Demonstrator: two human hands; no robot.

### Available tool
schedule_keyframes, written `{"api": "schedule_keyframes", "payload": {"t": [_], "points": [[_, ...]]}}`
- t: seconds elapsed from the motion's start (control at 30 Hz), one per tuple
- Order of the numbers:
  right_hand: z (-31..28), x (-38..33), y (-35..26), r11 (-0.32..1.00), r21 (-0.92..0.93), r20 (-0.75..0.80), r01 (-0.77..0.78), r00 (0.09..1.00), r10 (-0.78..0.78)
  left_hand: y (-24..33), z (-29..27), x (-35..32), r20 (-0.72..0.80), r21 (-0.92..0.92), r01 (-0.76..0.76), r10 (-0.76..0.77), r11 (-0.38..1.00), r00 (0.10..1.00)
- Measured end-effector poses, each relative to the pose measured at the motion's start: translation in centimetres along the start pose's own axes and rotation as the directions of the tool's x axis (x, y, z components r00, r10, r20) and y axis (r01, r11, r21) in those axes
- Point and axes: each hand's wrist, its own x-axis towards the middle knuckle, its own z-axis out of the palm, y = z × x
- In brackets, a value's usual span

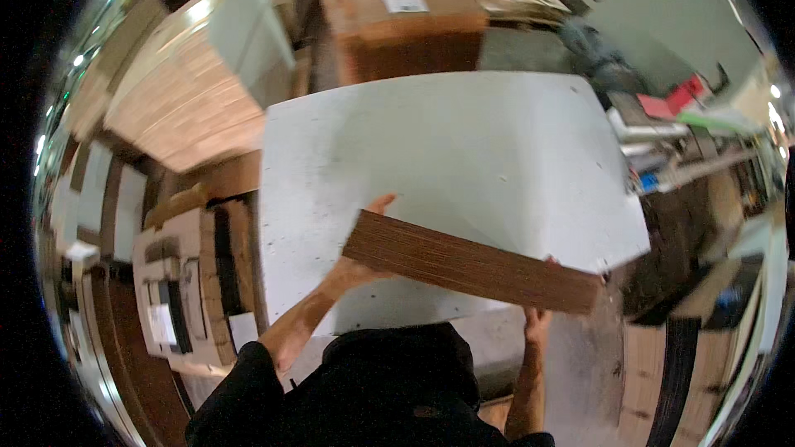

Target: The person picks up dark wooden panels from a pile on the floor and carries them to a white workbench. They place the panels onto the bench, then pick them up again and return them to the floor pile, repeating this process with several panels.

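A long, narrow dark-brown board with wood grain (pixel 472 261) is held in front of me over the near part of a white tabletop (pixel 431 141). It slants, its left end farther away than its right. My left hand (pixel 362 269) grips the left end, thumb beyond the far edge and the palm partly hidden beneath. Near the right end my right hand (pixel 537 319) holds the board from below. Most of its fingers are covered by the board, with fingertips just showing at the far edge. The right end reaches past the table's near edge.
At the left stand a stack of light wood panels (pixel 186 99) and cardboard packages (pixel 178 281). Brown cartons (pixel 406 25) rise beyond the table. A cluttered side shelf with a red item (pixel 683 95) is at the right, and more wooden boards (pixel 646 381) stand at lower right.
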Motion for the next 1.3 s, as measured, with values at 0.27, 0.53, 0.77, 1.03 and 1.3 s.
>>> {"api": "schedule_keyframes", "payload": {"t": [0.27,0.53,0.77,1.03,1.3], "points": [[-1.0,1.1,-1.5,0.951,-0.147,0.162,0.272,0.955,-0.248,1.7,0.0,1.1,-0.056,-0.089,0.0,-0.005,0.996,0.998],[-0.7,1.3,-4.4,0.991,-0.131,0.051,0.02,0.999,-0.014,0.7,0.0,1.1,-0.004,-0.183,0.02,-0.022,0.983,1.0],[3.2,3.7,-8.6,0.962,0.024,0.055,0.271,0.961,-0.272,0.1,0.7,2.9,-0.166,-0.21,0.077,-0.113,0.975,0.98],[0.7,5.3,-7.3,0.972,-0.023,0.127,0.235,0.965,-0.23,-0.1,0.6,2.1,-0.111,-0.295,0.122,-0.161,0.948,0.981],[2.6,4.3,-5.5,0.959,-0.26,-0.015,0.108,0.993,-0.116,-2.5,2.3,1.0,-0.161,-0.261,0.176,-0.223,0.949,0.961]]}}
